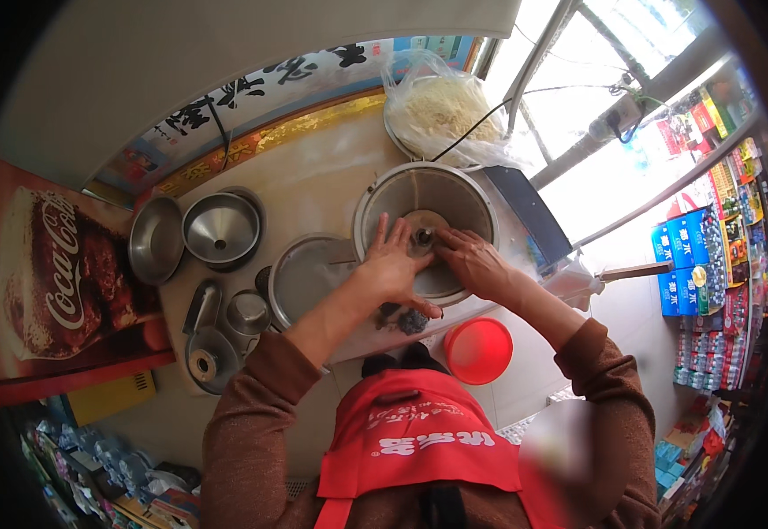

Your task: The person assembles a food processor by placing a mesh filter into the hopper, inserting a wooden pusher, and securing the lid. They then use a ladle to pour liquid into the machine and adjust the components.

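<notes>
Both my hands reach into a round metal drum (368, 212) with a raised disc (421, 222) and a dark spindle at its middle. Spread fingers of my left hand (390, 267) lie over the drum's near left side, one fingertip close to the disc. On the disc's right side, the fingers of my right hand (477, 264) are bent and pressed together; its thumb is hidden. A dark, rough-looking lump (412, 320) sits below my left thumb at the counter's front edge. Left of the drum lies a wide round metal pan (300, 269), partly behind my left forearm.
On the counter's left are a metal funnel (221, 229), a bowl (156, 238), a small cup (247, 311) and a ladle-shaped metal vessel (214, 357). A plastic bag of pale crumbs (446, 110) stands behind the drum. A red bucket (479, 351) is below the edge.
</notes>
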### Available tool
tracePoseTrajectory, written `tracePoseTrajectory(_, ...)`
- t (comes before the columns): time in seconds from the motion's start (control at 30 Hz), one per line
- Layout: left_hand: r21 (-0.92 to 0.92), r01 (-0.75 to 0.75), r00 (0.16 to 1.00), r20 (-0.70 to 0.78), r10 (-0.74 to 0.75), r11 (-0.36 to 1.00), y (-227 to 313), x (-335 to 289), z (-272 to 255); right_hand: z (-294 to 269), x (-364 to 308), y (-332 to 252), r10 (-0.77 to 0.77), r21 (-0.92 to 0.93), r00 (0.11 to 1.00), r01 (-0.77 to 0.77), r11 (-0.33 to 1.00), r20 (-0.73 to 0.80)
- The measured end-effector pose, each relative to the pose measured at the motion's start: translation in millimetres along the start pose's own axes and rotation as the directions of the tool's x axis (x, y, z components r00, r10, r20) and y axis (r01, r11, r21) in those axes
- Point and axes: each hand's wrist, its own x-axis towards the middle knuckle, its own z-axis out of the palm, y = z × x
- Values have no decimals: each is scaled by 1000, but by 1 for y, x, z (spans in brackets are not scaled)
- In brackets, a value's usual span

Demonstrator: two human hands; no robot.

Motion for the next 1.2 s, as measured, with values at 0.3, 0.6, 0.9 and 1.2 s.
tracePoseTrajectory(0.3, -61, -64, 992, 103, 70, 996, -4, 3, -1, 3, 2, -3, 39, -129, 985, -17, 991, 167)
tracePoseTrajectory(0.6, 17, -48, 990, 132, 46, 999, 1, 5, -8, 10, 0, -5, 68, -132, 982, -44, 990, 179)
tracePoseTrajectory(0.9, 51, -27, 966, 258, 13, 998, 3, 10, -17, 11, -3, -7, 81, -87, 990, -72, 994, 112)
tracePoseTrajectory(1.2, 81, 12, 954, 297, -36, 997, 11, 10, -26, -5, -10, 0, 209, 496, 895, 16, 868, -394)
